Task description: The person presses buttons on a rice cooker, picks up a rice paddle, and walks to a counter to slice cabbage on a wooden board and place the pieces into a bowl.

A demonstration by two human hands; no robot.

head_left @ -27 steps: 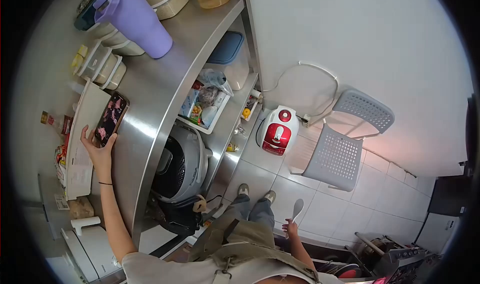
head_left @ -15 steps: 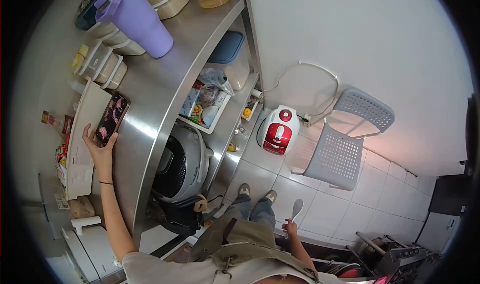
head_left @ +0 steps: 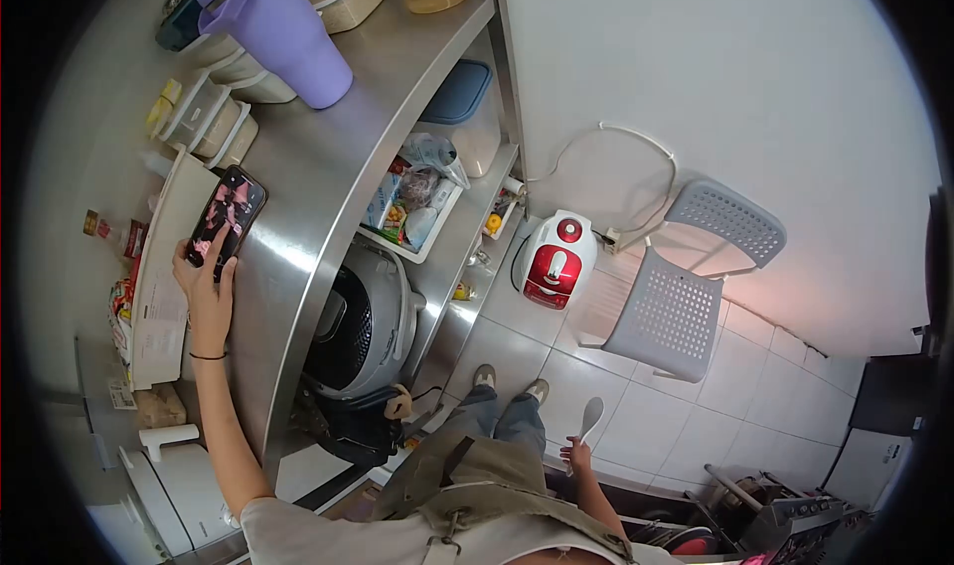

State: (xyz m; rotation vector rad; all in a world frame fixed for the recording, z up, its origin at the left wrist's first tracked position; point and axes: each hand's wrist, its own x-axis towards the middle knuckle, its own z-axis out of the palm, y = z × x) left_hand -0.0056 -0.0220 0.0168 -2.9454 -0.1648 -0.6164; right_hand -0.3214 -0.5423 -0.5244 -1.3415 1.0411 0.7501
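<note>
My left hand (head_left: 209, 292) grips the lower end of a black phone (head_left: 231, 212) whose screen is lit with a pink and dark picture. The phone leans on a long white box (head_left: 159, 317) on the steel counter (head_left: 288, 197). Down by my right side, my right hand (head_left: 574, 454) is closed on the handle of a pale spoon (head_left: 592, 416), its bowl pointing up and away from me.
A purple tumbler (head_left: 288, 43) and food containers (head_left: 214, 123) stand farther along the counter. Below it are a grey appliance (head_left: 368, 322) and a white bin (head_left: 432, 227). A red-white appliance (head_left: 559, 262) and grey chair (head_left: 671, 302) stand on the floor.
The phone has shifted slightly up along the white box. My left hand's fingers have moved from around its edges to over its lower end. My right hand holds the spoon as before.
</note>
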